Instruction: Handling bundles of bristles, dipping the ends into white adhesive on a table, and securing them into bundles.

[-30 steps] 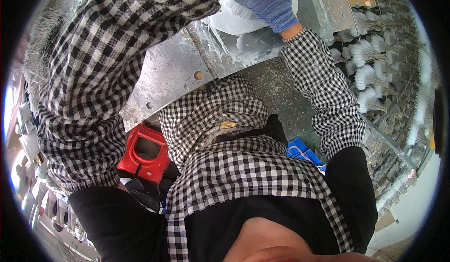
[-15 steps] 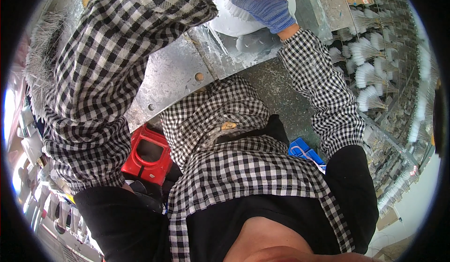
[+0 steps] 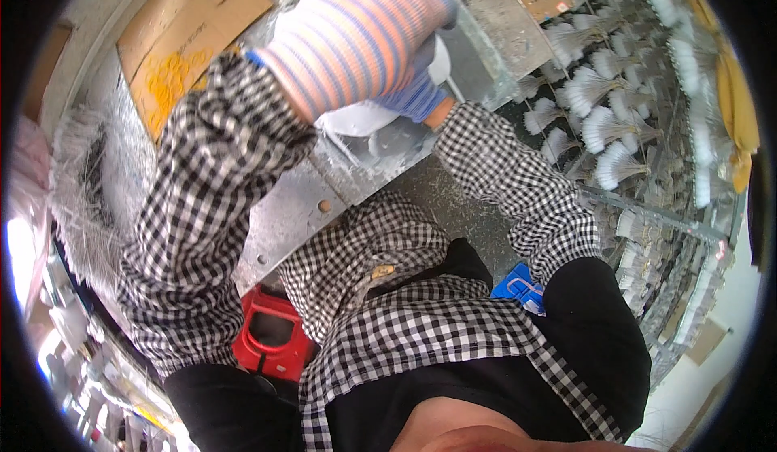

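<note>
My left hand (image 3: 348, 35), in a knitted glove striped orange, pink and blue, is over the metal work table with its back toward me. Its fingers curl away at the far end, and whatever they close on is hidden. Just under and to the right of it is my right hand (image 3: 414, 92) in a blue knitted glove. The left hand covers its fingers. Beneath both hands is a rounded white mass (image 3: 350, 120), partly covered, on the smeared metal tabletop (image 3: 287, 209). White streaks mark the surface around it.
Many fan-shaped pale bristle tufts (image 3: 599, 124) fill a rack on the right. Cardboard (image 3: 174, 47) with yellow rings lies at the far left, beside grey bristles (image 3: 85, 185). A red plastic stool (image 3: 275, 335) and a blue object (image 3: 518, 286) are below the table.
The view has shifted, bringing the cardboard into sight. My left hand now appears lower and nearer, covering more of my right hand and the white mass.
</note>
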`<state>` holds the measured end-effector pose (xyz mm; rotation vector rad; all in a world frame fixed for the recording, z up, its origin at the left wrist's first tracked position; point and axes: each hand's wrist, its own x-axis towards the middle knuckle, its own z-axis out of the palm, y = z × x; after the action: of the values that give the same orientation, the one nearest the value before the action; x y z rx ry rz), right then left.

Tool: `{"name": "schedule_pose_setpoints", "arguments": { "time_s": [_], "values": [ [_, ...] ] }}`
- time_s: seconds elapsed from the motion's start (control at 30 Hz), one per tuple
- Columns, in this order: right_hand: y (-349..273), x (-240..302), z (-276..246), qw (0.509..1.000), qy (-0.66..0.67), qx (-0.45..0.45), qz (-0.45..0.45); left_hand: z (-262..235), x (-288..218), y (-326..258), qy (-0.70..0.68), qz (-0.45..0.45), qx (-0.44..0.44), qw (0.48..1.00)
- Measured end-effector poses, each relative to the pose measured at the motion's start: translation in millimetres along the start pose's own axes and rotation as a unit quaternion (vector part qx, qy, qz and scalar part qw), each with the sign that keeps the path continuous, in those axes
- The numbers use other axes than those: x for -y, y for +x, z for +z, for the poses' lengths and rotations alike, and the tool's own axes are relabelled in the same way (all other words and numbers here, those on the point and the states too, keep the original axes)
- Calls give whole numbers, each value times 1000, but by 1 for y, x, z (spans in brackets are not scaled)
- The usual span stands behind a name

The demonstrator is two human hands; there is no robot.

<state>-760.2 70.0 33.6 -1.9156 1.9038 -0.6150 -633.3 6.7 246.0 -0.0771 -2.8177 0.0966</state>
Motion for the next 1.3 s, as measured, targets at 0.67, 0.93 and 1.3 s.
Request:
{"name": "schedule_pose_setpoints", "arguments": {
  "time_s": [0.67, 0.93, 1.3],
  "values": [
    [-25, 88, -2, 942, 227, -196, -150, 31, -34, -84, -429, -271, -219, 834],
    [4, 108, 5, 967, 71, -82, -230, -11, -45, -187, -75, -268, 79, 957],
    [149, 160, 42, 973, -100, 51, -200, -8, -26, -247, 50, -265, 229, 935]
  ]
}}
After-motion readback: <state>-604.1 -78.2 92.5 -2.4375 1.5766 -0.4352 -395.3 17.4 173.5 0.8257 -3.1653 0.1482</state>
